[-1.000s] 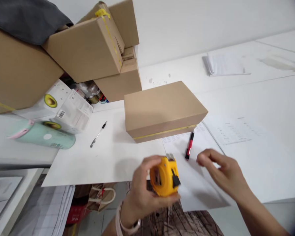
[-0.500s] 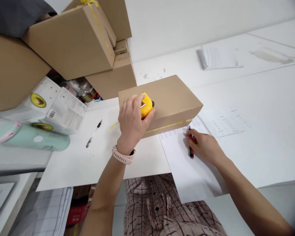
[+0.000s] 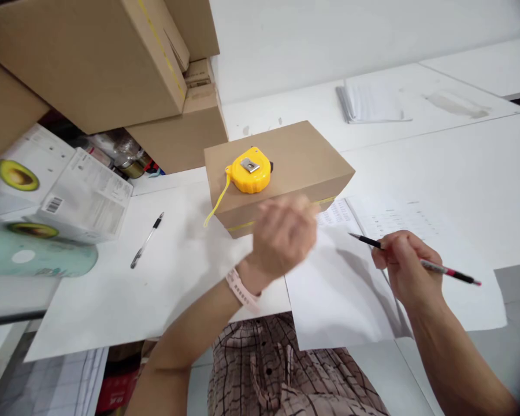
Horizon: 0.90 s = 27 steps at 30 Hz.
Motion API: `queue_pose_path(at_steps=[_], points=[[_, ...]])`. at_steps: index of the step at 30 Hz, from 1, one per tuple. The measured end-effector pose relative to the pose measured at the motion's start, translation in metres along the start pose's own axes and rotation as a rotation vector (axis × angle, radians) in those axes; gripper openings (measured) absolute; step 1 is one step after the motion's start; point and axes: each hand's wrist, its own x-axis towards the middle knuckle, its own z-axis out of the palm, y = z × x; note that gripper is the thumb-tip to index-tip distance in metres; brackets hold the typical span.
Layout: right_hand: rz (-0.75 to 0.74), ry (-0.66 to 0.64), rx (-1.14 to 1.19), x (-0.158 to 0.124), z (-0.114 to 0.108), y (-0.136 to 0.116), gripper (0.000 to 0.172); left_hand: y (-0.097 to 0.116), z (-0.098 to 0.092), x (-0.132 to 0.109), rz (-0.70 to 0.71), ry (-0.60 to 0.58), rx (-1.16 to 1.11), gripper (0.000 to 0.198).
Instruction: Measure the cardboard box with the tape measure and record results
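Observation:
My right hand (image 3: 409, 268) is closed round a black pen (image 3: 450, 273) with a reddish end, its tip pointing left above the papers. My left hand (image 3: 286, 237), wearing a pink watch strap, is in front of the cardboard box (image 3: 307, 164); motion blurs its fingers. On top of the box lies a yellow tape measure (image 3: 252, 171) with a metal clip and a yellow wrist cord, untouched by either hand. Beneath my hands a sheet of paper (image 3: 333, 300) with small writing at its top lies beside a second printed sheet (image 3: 468, 289).
A clear pen with a black grip (image 3: 147, 240) lies on the white table (image 3: 125, 300). To the left are avocado-printed boxes (image 3: 91, 190), a mint-green bottle (image 3: 65, 251) and stacked cardboard boxes (image 3: 99, 63). A stack of papers (image 3: 375, 101) lies at the back.
My left hand has let go of the tape measure, leaving it on the box, and moved right and down. My right hand has lifted the pen and moved right.

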Motion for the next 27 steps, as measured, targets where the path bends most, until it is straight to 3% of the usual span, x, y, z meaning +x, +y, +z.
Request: queue_pose_path(at_steps=[2,3,5,7,10,13,16,19,23,27], points=[[0.073,-0.026,0.157,0.01,0.006,-0.001,0.038,0.02,0.017,-0.022,0.246,-0.259,-0.158,0.033],[0.115,-0.084,0.228,0.014,0.009,-0.002,0.041,0.027,0.026,-0.032,0.282,-0.402,-0.201,0.041],[0.162,-0.23,0.273,0.02,0.017,-0.004,0.051,0.034,0.041,-0.047,0.275,-0.607,-0.243,0.072],[0.196,-0.317,0.23,0.026,0.027,-0.005,0.053,0.036,0.049,-0.054,0.23,-0.709,-0.247,0.091],[0.23,-0.309,0.104,0.034,0.045,-0.003,0.038,0.037,0.049,-0.055,0.202,-0.734,-0.235,0.091],[0.2,-0.249,0.081,0.043,0.062,-0.002,0.043,0.04,0.044,-0.053,0.181,-0.735,-0.223,0.09],[0.15,-0.272,0.098,0.049,0.073,-0.002,0.04,0.044,0.041,-0.053,0.161,-0.741,-0.211,0.089],[0.146,-0.275,0.022,0.047,0.077,0.001,0.04,0.046,0.041,-0.053,0.158,-0.744,-0.195,0.089],[0.117,-0.175,-0.148,0.045,0.075,0.009,0.04,0.046,0.04,-0.052,0.171,-0.738,-0.172,0.084],[0.09,-0.158,-0.163,0.051,0.075,0.01,0.04,0.047,0.04,-0.052,0.183,-0.716,-0.151,0.081]])
